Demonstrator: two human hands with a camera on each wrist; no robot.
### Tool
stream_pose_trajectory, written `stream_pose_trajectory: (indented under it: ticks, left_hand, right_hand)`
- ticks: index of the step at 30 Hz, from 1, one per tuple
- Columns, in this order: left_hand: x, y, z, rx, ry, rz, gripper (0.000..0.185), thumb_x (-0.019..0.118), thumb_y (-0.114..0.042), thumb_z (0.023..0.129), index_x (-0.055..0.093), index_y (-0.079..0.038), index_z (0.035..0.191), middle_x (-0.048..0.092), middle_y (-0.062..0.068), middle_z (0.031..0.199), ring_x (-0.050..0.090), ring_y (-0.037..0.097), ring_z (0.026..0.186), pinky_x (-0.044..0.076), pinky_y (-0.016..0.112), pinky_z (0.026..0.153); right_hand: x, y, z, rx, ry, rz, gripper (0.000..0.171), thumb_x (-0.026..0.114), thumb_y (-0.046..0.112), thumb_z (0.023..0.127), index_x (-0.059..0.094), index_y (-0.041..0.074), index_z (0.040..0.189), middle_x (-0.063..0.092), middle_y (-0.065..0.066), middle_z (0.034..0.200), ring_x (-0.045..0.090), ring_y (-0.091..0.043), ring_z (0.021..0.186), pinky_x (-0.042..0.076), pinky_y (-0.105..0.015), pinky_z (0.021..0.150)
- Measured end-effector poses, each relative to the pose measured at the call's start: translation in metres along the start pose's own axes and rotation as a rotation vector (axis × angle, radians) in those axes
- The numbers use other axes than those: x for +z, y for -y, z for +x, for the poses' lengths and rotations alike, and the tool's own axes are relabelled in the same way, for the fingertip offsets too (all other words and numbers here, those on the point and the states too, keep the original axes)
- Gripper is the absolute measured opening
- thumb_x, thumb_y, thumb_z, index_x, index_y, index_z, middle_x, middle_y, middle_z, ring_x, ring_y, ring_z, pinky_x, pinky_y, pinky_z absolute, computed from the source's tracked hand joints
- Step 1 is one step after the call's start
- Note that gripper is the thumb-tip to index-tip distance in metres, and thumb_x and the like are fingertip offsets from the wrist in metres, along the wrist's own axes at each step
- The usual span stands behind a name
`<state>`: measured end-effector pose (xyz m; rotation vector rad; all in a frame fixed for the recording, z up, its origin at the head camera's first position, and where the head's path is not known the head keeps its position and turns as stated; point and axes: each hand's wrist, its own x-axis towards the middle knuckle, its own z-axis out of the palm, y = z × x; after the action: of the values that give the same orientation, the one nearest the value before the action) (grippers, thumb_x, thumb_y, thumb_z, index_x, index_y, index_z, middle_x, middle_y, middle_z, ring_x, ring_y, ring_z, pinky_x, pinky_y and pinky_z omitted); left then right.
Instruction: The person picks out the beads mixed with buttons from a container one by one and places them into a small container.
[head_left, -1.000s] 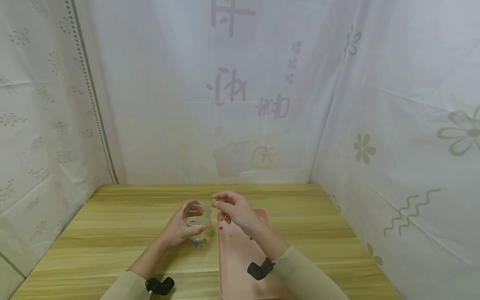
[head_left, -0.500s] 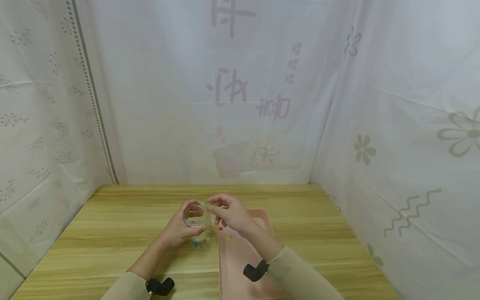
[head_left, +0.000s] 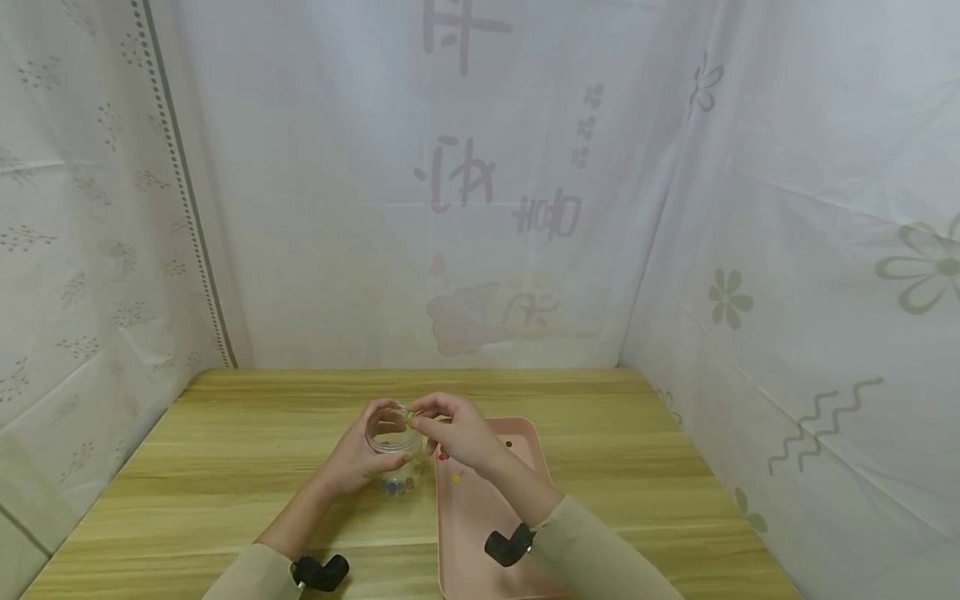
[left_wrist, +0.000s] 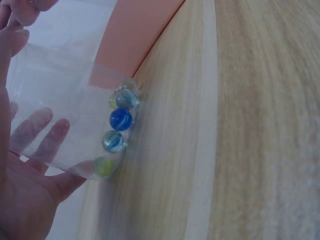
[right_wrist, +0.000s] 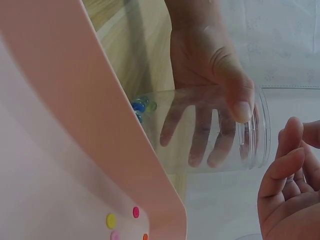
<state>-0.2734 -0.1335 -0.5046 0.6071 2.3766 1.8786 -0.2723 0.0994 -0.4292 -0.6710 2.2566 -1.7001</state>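
Note:
My left hand (head_left: 354,457) grips a clear, open-topped plastic jar (left_wrist: 65,95), thumb on the near side and fingers behind it. Glass marbles (left_wrist: 121,119) lie along the jar's bottom: blue, clear with blue swirls, and yellow-green. At the jar's mouth, my right hand (head_left: 459,432) pinches a small yellow-green marble (head_left: 410,417) between thumb and fingertips, right by the rim. In the right wrist view the curled fingers hide that marble. The jar stands upright on the wooden table, just left of a pink tray (head_left: 491,546).
Small buttons lie in the tray's far part: a yellow button (right_wrist: 111,220), a hot-pink button (right_wrist: 136,212), a pale pink button (right_wrist: 115,235) and others. A dark button (head_left: 508,444) lies near the far right corner. White patterned curtains (head_left: 337,208) surround the wooden table (head_left: 225,467).
My right hand has moved left with the marble, from beside the jar to its rim. The dark button in the tray has come into sight. My left hand and the jar have stayed put.

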Motion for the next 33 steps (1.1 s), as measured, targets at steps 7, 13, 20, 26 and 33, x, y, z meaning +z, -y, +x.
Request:
stream_pose_trajectory:
  ticks: [7, 13, 20, 26, 33]
  left_hand:
    - [0.0, 0.0, 0.0, -0.001, -0.001, -0.003, 0.081, 0.087, -0.011, 0.093, 0.037, -0.01, 0.158, 0.054, 0.028, 0.151, 0.055, 0.053, 0.143, 0.064, 0.035, 0.091]
    - [0.0, 0.002, 0.001, 0.034, 0.007, -0.021, 0.081, 0.086, -0.008, 0.092, 0.038, -0.006, 0.156, 0.053, 0.033, 0.148, 0.054, 0.057, 0.142, 0.063, 0.033, 0.09]
    - [0.0, 0.002, 0.001, 0.029, 0.012, -0.034, 0.081, 0.088, -0.008, 0.091, 0.038, -0.006, 0.155, 0.052, 0.034, 0.149, 0.054, 0.057, 0.143, 0.063, 0.032, 0.091]
    - [0.002, 0.0, -0.002, 0.016, -0.01, -0.03, 0.084, 0.089, -0.008, 0.09, 0.038, -0.005, 0.156, 0.055, 0.031, 0.149, 0.054, 0.056, 0.143, 0.064, 0.034, 0.091]
    - [0.0, -0.002, -0.005, 0.045, -0.007, 0.005, 0.085, 0.089, -0.01, 0.09, 0.038, -0.005, 0.158, 0.056, 0.031, 0.153, 0.052, 0.058, 0.146, 0.065, 0.038, 0.093]
  right_hand:
    - [-0.001, 0.0, -0.002, 0.002, -0.001, -0.021, 0.035, 0.07, 0.028, 0.109, 0.071, 0.009, 0.139, 0.073, -0.01, 0.116, 0.066, -0.015, 0.072, 0.053, -0.027, 0.061]
    - [-0.007, -0.001, -0.005, 0.008, -0.024, -0.025, 0.036, 0.07, 0.031, 0.109, 0.071, 0.011, 0.139, 0.071, -0.009, 0.114, 0.066, -0.02, 0.072, 0.053, -0.029, 0.063]
    - [-0.015, -0.005, -0.01, 0.028, -0.044, 0.017, 0.031, 0.071, 0.025, 0.109, 0.072, 0.012, 0.137, 0.07, -0.002, 0.102, 0.069, -0.032, 0.075, 0.047, -0.024, 0.059]
    - [-0.022, -0.008, -0.016, 0.049, -0.068, 0.03, 0.027, 0.07, 0.024, 0.108, 0.074, 0.017, 0.134, 0.074, -0.019, 0.118, 0.067, -0.016, 0.072, 0.047, -0.023, 0.059]
    - [-0.03, -0.01, -0.022, 0.057, -0.097, 0.014, 0.027, 0.065, 0.023, 0.111, 0.073, 0.018, 0.136, 0.076, -0.018, 0.119, 0.066, -0.016, 0.071, 0.047, -0.023, 0.059]
